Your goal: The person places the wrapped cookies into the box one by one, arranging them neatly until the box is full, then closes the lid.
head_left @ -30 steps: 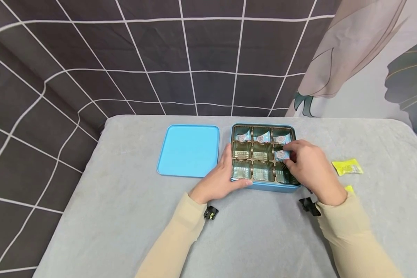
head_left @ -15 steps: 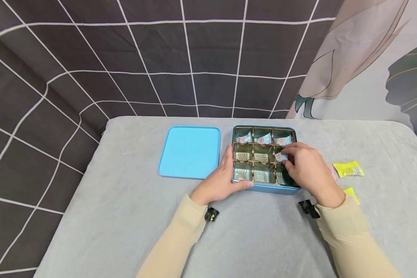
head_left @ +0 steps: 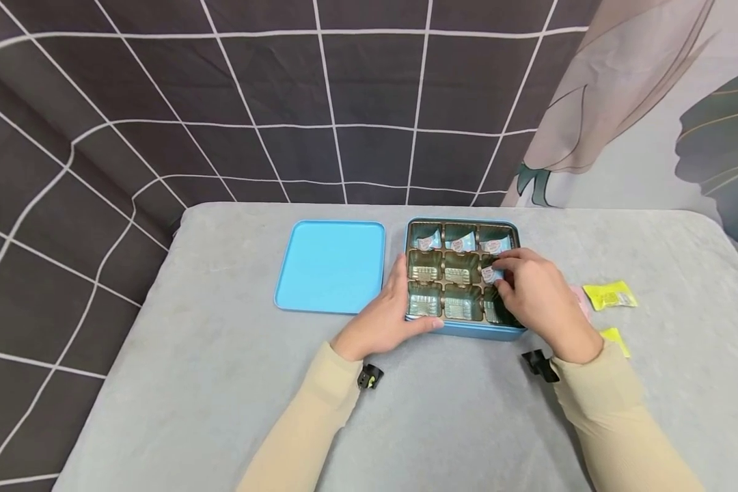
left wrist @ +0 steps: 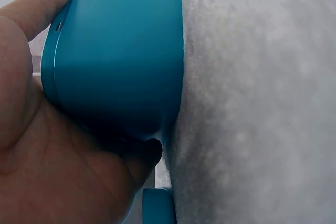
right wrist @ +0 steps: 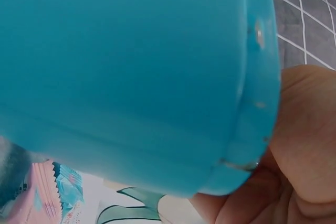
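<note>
A blue tin (head_left: 482, 330) with a gold insert of several compartments stands on the cloth. My left hand (head_left: 378, 318) steadies its near left corner, thumb along the front rim, fingers against the left side; the left wrist view shows this hand (left wrist: 68, 161) wrapped round the corner. With thumb and fingertips my right hand (head_left: 544, 301) pinches a blue-and-white wrapped candy (head_left: 490, 275) in the right compartment of the middle row, hiding part of it. Along the back row lie three similar candies (head_left: 463, 242). In the right wrist view, the tin's wall (right wrist: 126, 77) blocks the fingertips.
The flat blue lid (head_left: 329, 266) lies left of the tin. Right of my right hand are a yellow wrapped candy (head_left: 611, 295), another yellow wrapper (head_left: 616, 340) partly behind the wrist, and a pink wrapper (head_left: 581, 299). A grey grid curtain (head_left: 369, 89) hangs behind the table.
My right hand and the candy have shifted slightly left within the same compartment. The pink wrapper now shows beside the hand. My left hand keeps its place on the tin.
</note>
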`<move>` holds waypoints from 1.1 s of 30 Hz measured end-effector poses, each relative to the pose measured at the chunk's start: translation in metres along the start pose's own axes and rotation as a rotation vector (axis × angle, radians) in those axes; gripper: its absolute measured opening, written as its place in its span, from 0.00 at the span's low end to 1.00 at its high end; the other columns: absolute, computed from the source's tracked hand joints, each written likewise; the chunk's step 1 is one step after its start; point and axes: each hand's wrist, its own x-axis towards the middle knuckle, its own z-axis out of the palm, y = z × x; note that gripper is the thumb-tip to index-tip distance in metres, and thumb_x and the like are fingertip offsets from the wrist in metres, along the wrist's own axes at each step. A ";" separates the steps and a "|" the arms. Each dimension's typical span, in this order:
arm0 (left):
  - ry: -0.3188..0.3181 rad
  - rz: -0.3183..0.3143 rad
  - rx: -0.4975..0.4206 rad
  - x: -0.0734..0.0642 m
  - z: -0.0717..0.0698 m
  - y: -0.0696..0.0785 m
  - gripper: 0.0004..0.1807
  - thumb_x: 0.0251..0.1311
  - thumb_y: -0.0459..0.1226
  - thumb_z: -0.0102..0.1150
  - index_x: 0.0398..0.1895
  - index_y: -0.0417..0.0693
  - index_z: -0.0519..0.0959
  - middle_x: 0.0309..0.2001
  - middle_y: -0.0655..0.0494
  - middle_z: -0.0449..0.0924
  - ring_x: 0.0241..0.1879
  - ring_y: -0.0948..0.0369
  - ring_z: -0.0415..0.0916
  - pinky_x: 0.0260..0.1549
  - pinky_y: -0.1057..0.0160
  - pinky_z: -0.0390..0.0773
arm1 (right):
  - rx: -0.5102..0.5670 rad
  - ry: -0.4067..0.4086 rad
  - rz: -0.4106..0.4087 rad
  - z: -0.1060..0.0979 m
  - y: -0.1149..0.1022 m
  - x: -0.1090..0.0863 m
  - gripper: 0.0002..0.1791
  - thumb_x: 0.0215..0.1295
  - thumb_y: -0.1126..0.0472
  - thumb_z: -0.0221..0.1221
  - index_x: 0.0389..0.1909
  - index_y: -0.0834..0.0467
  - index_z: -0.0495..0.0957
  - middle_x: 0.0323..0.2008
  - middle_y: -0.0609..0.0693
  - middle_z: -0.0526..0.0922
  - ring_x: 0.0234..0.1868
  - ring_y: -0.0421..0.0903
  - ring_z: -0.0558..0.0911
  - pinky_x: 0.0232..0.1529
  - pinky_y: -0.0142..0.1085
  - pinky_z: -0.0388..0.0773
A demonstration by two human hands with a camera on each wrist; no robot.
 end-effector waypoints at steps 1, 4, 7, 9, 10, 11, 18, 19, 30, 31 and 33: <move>0.002 0.001 0.002 0.000 0.000 0.000 0.67 0.62 0.64 0.59 0.78 0.43 0.21 0.79 0.46 0.17 0.78 0.57 0.23 0.74 0.55 0.42 | 0.000 0.002 -0.002 0.000 0.000 0.000 0.13 0.59 0.73 0.60 0.44 0.74 0.83 0.51 0.68 0.80 0.49 0.64 0.80 0.46 0.58 0.76; -0.001 -0.001 0.007 0.001 0.000 0.000 0.67 0.62 0.65 0.58 0.78 0.43 0.21 0.79 0.46 0.16 0.78 0.57 0.22 0.74 0.55 0.42 | 0.008 0.008 0.003 0.001 0.000 0.000 0.13 0.59 0.73 0.60 0.45 0.75 0.82 0.50 0.68 0.78 0.48 0.63 0.79 0.46 0.58 0.76; -0.005 -0.007 0.003 0.001 -0.001 0.001 0.67 0.62 0.65 0.58 0.78 0.43 0.21 0.79 0.47 0.16 0.78 0.57 0.22 0.74 0.55 0.42 | 0.016 0.016 0.015 0.002 0.000 0.000 0.13 0.59 0.73 0.60 0.45 0.75 0.82 0.49 0.68 0.76 0.47 0.63 0.78 0.44 0.58 0.76; -0.006 -0.007 -0.003 0.001 -0.002 0.002 0.67 0.62 0.64 0.59 0.78 0.43 0.21 0.79 0.46 0.16 0.78 0.57 0.22 0.74 0.55 0.42 | 0.019 0.019 0.025 0.002 0.000 0.000 0.13 0.60 0.73 0.60 0.45 0.75 0.82 0.48 0.69 0.75 0.47 0.63 0.77 0.44 0.58 0.75; -0.007 -0.007 -0.006 0.001 -0.002 0.002 0.67 0.62 0.64 0.59 0.78 0.43 0.21 0.79 0.46 0.16 0.78 0.58 0.22 0.74 0.55 0.42 | 0.020 0.019 0.030 0.002 -0.001 0.000 0.13 0.60 0.73 0.60 0.45 0.75 0.82 0.48 0.69 0.75 0.46 0.63 0.77 0.44 0.58 0.75; -0.008 -0.008 -0.008 0.001 -0.002 0.003 0.67 0.62 0.64 0.59 0.78 0.42 0.21 0.79 0.46 0.17 0.78 0.57 0.22 0.74 0.55 0.42 | 0.017 0.022 0.028 0.002 0.000 0.000 0.13 0.60 0.73 0.60 0.45 0.75 0.82 0.47 0.69 0.75 0.47 0.63 0.77 0.45 0.58 0.75; -0.011 -0.012 0.002 0.001 -0.002 0.004 0.67 0.62 0.64 0.59 0.78 0.42 0.21 0.79 0.46 0.17 0.78 0.58 0.22 0.74 0.55 0.42 | -0.002 0.027 -0.009 0.001 -0.001 0.000 0.11 0.59 0.73 0.60 0.42 0.74 0.83 0.44 0.68 0.79 0.45 0.63 0.79 0.45 0.58 0.76; -0.010 -0.011 0.000 0.001 -0.002 0.004 0.67 0.62 0.63 0.59 0.78 0.42 0.21 0.79 0.46 0.17 0.78 0.58 0.22 0.74 0.55 0.42 | -0.004 0.033 -0.013 0.001 -0.002 0.000 0.11 0.58 0.73 0.61 0.41 0.74 0.83 0.44 0.68 0.79 0.45 0.63 0.79 0.45 0.58 0.76; -0.011 -0.011 -0.015 0.001 -0.002 0.003 0.67 0.62 0.64 0.59 0.78 0.43 0.21 0.79 0.47 0.16 0.78 0.58 0.22 0.74 0.55 0.43 | -0.020 0.057 0.014 -0.001 -0.005 0.000 0.10 0.59 0.72 0.61 0.40 0.71 0.84 0.42 0.66 0.86 0.44 0.66 0.84 0.45 0.60 0.77; -0.011 -0.012 -0.015 0.001 -0.002 0.002 0.67 0.62 0.64 0.59 0.78 0.43 0.21 0.79 0.47 0.16 0.78 0.58 0.22 0.74 0.55 0.43 | -0.024 0.055 0.020 -0.001 -0.006 0.000 0.09 0.60 0.71 0.61 0.40 0.70 0.85 0.41 0.65 0.86 0.42 0.66 0.84 0.43 0.60 0.78; -0.011 -0.010 -0.015 0.001 -0.002 0.002 0.67 0.62 0.64 0.60 0.78 0.43 0.21 0.79 0.47 0.16 0.78 0.59 0.21 0.74 0.55 0.43 | -0.036 0.052 0.026 -0.001 -0.006 0.000 0.08 0.60 0.70 0.61 0.38 0.67 0.86 0.38 0.63 0.87 0.39 0.65 0.85 0.41 0.60 0.78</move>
